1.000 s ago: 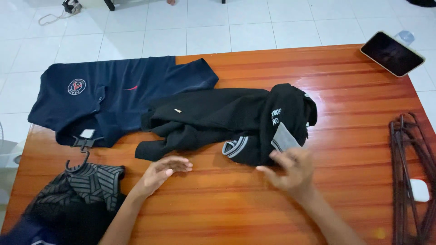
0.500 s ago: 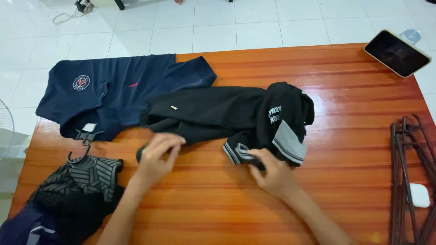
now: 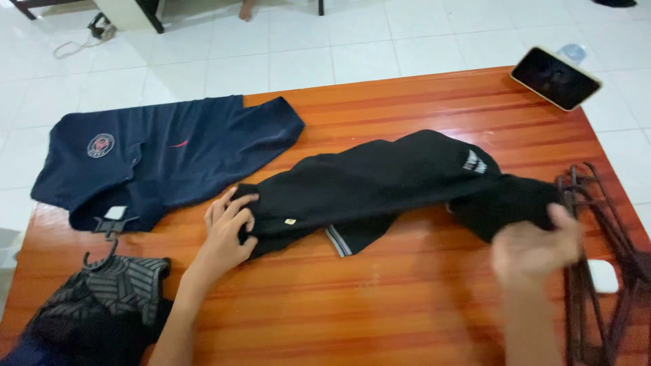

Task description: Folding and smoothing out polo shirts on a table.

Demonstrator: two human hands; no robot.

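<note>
The left hand (image 3: 227, 227) pinches the black cotton polo shirt (image 3: 380, 179) at nine o'clock; the right hand (image 3: 536, 247) (blurred) grips its three o'clock end.

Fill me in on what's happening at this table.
A person has a black shirt stretched across an orange wooden table. The left hand grips one end and the right hand grips the other, near a stack of dark hangers. A navy shirt lies at the far left, and a tablet sits on the far right corner.

home: tiled floor (image 3: 380, 41), clothes, hangers (image 3: 597, 224).
</note>
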